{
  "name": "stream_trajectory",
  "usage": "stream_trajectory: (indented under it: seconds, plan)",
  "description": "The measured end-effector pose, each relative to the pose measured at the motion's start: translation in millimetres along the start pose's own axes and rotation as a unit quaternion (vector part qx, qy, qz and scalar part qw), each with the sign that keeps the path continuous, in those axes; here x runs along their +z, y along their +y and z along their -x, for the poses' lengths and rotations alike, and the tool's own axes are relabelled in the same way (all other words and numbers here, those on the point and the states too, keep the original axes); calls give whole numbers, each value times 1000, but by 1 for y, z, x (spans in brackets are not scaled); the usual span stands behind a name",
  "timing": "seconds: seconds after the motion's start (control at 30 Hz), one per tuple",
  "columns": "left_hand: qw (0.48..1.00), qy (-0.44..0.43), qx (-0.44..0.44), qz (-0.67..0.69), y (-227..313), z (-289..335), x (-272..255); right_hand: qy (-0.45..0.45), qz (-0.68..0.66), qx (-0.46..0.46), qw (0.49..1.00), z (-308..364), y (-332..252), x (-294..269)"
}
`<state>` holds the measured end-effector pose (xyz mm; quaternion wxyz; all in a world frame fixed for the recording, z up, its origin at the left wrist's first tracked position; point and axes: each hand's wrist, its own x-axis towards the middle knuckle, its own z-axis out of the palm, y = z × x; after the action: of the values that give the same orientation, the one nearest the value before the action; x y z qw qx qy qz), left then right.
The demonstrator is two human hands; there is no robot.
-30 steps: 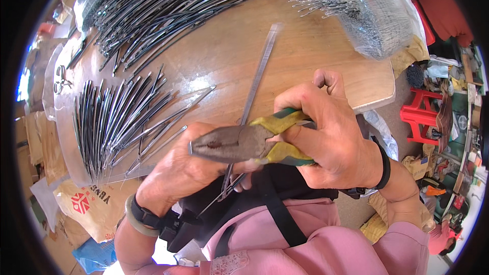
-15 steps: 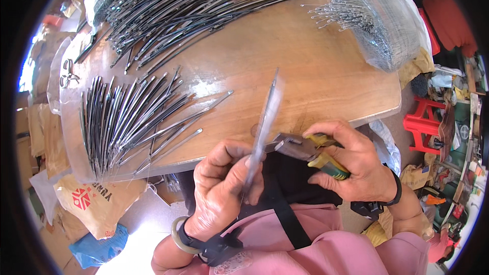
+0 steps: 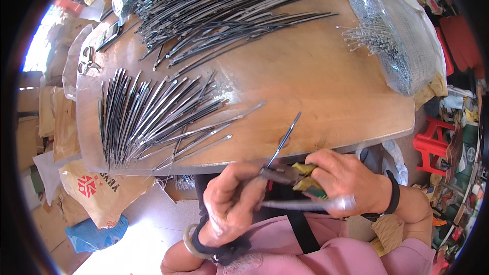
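Note:
My right hand [image 3: 346, 181] grips pliers [image 3: 281, 174] with yellow and green handles, their dark jaws meeting the fingers of my left hand [image 3: 229, 201]. My left hand is closed on a slim metal strip [image 3: 288, 135] that slants up past the jaws over the table edge. A second pale length [image 3: 310, 204], smeared by motion, runs from my left fingers beneath the pliers; whether it belongs to the same piece I cannot tell. Fanned out on the left of the table lie many similar strips [image 3: 147, 117]. Behind them is a larger pile of dark strips [image 3: 204, 15].
A plastic-wrapped bundle of thin hooked wires [image 3: 397, 40] lies at the table's far right. Scissors [image 3: 88, 61] rest by the left edge of the wooden table [image 3: 326, 107]. A red stool [image 3: 433, 145] stands on the right, a printed paper bag [image 3: 102, 188] at lower left.
The pliers have come in against my left fingers. The strip's upper end has swung down and right, and a blurred length now points right. The whole view has shifted slightly.

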<state>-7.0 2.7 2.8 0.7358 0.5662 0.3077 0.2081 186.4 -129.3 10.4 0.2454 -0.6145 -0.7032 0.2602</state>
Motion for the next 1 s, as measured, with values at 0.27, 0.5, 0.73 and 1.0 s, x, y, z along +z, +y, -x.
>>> stream_trajectory:
  seconds: [0.27,0.5,0.73,1.0]
  plan:
    - [994,87,-30,-51,26,-4,-40,51,-41,-32,997,-48,-4,7]
    - [785,58,220,-577,39,-25,-108,134,-61,110,983,-33,21,-6]
    - [669,-21,194,-717,17,-61,-105,88,88,29,992,-49,20,-5]
    - [613,95,262,-739,19,-62,-194,86,87,34,992,-47,22,-2]
